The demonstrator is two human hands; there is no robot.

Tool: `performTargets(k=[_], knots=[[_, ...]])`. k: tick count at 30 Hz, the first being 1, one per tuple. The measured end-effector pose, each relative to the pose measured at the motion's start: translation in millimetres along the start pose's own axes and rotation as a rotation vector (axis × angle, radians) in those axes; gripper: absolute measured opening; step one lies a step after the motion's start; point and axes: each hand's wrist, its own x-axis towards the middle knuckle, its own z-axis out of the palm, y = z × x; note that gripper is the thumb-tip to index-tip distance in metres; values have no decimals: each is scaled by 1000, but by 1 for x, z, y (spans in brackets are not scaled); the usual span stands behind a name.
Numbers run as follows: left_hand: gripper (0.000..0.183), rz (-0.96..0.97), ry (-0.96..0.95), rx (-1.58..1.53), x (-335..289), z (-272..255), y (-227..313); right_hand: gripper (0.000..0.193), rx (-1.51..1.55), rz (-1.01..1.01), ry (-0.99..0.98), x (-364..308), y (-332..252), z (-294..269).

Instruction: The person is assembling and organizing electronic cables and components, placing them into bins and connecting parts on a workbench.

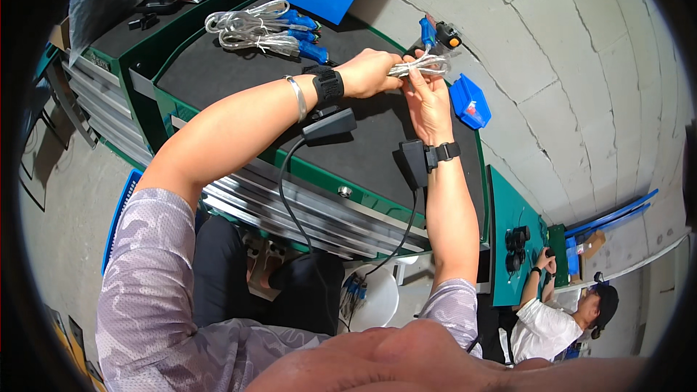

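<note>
Above the dark bench mat (232,76), both my hands grip one coiled, clear-sheathed cable (434,65), its loops gathered into a bundle. My left hand (369,72) is closed around the coil's left end. With thumb and fingers, my right hand (428,105) pinches the middle from below, where a thin pale tie seems to cross the loops. A blue connector (428,32) on this cable points away from me. More coiled cables (250,29) with blue connectors (312,52) lie to the left on the mat, some bound with white ties.
Right of my hands sits a small blue bin (470,101) with small parts. An orange-and-black item (450,35) stands by the wall. Below the bench, a white bucket (381,297) holds connectors. A co-worker (555,327) handles something at the green table (512,210).
</note>
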Motion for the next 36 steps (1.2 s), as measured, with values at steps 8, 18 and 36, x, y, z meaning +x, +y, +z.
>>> performTargets(k=[8, 18, 36], knots=[[44, 26, -48, 134, 6, 7, -19, 49, -23, 34, 11, -5, 12, 8], [78, -123, -234, -111, 6, 0, -18, 43, -71, -60, 90, -1, 6, -2], [37, -129, 70, -752, 14, -15, -18, 26, -770, -194, 96, -1, 11, -2]])
